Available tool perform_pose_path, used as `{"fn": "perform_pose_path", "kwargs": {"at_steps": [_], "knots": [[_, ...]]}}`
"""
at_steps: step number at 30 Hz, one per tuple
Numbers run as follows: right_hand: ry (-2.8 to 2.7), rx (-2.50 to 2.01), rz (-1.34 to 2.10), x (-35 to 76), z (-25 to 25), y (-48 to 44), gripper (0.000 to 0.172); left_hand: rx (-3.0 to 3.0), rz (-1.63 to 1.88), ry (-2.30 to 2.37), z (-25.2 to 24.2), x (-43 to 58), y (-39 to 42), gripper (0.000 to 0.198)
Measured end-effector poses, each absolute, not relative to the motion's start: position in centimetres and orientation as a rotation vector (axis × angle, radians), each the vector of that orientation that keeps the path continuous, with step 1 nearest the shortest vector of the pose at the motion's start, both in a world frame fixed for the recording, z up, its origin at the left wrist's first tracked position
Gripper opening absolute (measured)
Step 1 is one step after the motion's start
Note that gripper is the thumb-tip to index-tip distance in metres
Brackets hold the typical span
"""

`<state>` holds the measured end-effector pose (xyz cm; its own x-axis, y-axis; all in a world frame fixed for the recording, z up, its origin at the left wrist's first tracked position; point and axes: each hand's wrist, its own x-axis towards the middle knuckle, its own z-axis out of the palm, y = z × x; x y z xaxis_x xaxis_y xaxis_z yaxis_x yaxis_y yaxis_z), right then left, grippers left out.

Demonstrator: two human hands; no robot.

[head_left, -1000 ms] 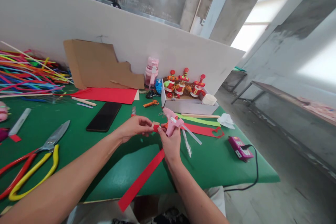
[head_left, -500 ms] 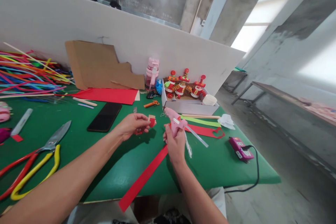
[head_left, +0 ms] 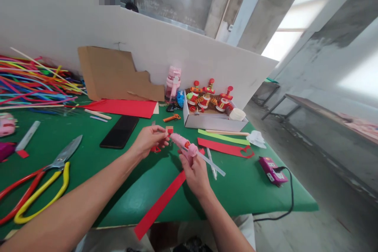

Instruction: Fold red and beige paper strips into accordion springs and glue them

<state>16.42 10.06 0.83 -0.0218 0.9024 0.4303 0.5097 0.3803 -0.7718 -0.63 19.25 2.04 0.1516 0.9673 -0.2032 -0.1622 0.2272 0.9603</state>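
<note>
Between the fingertips of my left hand (head_left: 152, 139) is a small red and tan piece of card (head_left: 169, 130), pinched upright. My right hand (head_left: 193, 169) is wrapped round the handle of a pink hot glue gun (head_left: 183, 141), a clear glue stick (head_left: 214, 164) jutting from its back. The nozzle points left, right at the card piece; whether the two touch I cannot tell. A long red paper strip (head_left: 161, 204) runs from under my right hand over the table's front edge. Something red lies partly hidden below my left fingers.
Large scissors (head_left: 60, 161) and a black phone (head_left: 119, 132) lie at left. Behind stand a cardboard sheet (head_left: 109, 73), a pink bottle (head_left: 173, 82) and a white box (head_left: 215, 121) of red figures. A purple power box (head_left: 272, 171) with a cord sits near the right edge.
My right hand has swung the glue gun's nozzle down and left to the card piece. My left hand keeps its pinch on the piece, almost in place. The view has shifted slightly.
</note>
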Motion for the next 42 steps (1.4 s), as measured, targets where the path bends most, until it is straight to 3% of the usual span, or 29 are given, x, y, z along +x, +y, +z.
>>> {"fn": "perform_pose_path", "kwargs": {"at_steps": [19,42], "knots": [[-1.701,-1.332,0.404,16.3,0.2,10.5,0.031,0.977,1.003,1.068,2.4,-0.6,19.1,0.053],[-1.782,-1.307,0.370,16.2,-0.4,10.5,0.028,0.996,0.988,1.059,1.9,-0.6,19.4,0.046]]}}
